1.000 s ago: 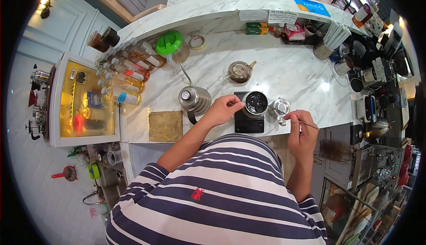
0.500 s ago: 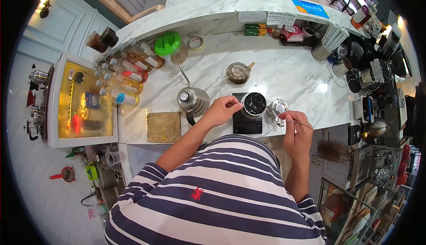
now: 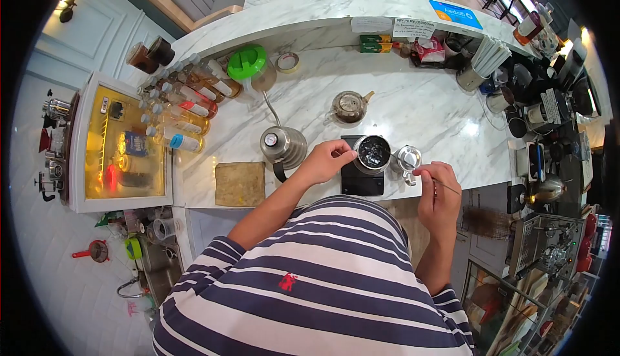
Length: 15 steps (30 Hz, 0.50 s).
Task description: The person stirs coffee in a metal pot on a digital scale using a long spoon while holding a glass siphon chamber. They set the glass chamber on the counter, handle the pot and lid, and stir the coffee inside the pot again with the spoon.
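A round metal cup (image 3: pixel 373 154) with dark liquid stands on a black scale (image 3: pixel 361 185). My left hand (image 3: pixel 328 162) is at the cup's left rim, thumb and forefinger pinched against it. To the right, my right hand (image 3: pixel 440 194) holds a thin metal spoon (image 3: pixel 447 187) by its handle; the spoon's far end is hard to make out near the small metal pitcher (image 3: pixel 409 158) beside the cup. A gooseneck kettle (image 3: pixel 284 146) is left of my left hand, and a glass teapot (image 3: pixel 350 107) sits beyond the cup.
A folded brown cloth (image 3: pixel 240 184) lies at the counter's front edge. Several bottles (image 3: pixel 194 107) and a green-lidded jug (image 3: pixel 248 65) stand at the left. A tape roll (image 3: pixel 287 62) is behind the kettle. Straws (image 3: pixel 489 57) and black equipment crowd the right side.
The spoon has been drawn from over the cup toward the right, and its tip no longer shows in the liquid. My left hand remains at the rim.
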Tool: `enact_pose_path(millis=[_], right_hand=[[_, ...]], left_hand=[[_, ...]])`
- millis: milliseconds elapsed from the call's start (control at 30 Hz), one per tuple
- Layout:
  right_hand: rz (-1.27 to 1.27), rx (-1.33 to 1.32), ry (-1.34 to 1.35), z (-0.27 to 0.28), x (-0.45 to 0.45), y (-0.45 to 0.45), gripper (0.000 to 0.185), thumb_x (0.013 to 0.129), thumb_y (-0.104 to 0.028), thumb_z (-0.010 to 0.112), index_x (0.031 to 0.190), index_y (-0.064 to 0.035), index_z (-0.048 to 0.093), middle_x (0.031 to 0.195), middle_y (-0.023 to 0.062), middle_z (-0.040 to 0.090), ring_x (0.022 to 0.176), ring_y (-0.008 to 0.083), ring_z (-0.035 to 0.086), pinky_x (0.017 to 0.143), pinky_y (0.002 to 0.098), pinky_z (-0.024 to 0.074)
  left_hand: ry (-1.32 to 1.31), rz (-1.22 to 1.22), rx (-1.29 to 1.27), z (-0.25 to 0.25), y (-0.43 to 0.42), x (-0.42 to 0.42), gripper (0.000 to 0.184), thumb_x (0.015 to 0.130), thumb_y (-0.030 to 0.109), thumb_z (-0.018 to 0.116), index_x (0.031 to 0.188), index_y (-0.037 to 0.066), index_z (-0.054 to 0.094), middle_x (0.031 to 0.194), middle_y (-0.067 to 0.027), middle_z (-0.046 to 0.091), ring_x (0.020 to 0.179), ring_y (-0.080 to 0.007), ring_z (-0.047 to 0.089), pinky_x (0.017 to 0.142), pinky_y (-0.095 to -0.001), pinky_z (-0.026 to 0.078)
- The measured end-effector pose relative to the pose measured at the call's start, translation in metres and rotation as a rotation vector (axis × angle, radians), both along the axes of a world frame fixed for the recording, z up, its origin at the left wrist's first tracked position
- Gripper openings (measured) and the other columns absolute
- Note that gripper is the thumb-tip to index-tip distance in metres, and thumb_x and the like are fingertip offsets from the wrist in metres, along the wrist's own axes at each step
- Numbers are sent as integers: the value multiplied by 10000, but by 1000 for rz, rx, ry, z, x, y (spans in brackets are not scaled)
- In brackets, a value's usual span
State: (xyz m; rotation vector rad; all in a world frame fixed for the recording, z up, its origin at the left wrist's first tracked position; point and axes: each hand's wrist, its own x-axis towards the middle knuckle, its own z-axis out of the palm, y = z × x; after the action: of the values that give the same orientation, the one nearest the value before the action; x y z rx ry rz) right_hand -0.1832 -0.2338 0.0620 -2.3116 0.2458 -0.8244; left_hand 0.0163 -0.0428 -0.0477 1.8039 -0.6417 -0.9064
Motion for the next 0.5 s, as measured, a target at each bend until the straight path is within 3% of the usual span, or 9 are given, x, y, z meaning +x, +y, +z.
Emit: enact_pose_path(millis=[100,267,500], right_hand=[[44,2,2,0,-2,0,46,907,39,675,928,-2,685,901,97,702,845,323,643,768,388,520],[-31,53,17,-3,-1,1,59,905,43,673,937,-5,687,903,96,699,851,322,643,773,388,518],[61,4,9,-4,-1,2,65,903,38,678,943,-11,690,905,90,701,853,317,637,781,390,513]], left_hand=[[-20,31,-30,-7,-1,-1,261,982,280,711,940,22,699,768,4,642,714,-82,553,690,-279,482],[-8,32,-17,-2,-1,-1,269,982,283,713,939,18,698,765,3,642,711,-84,552,681,-283,480],[-27,30,-19,-7,-1,0,268,983,283,712,934,20,697,769,5,638,716,-84,550,680,-283,475]])
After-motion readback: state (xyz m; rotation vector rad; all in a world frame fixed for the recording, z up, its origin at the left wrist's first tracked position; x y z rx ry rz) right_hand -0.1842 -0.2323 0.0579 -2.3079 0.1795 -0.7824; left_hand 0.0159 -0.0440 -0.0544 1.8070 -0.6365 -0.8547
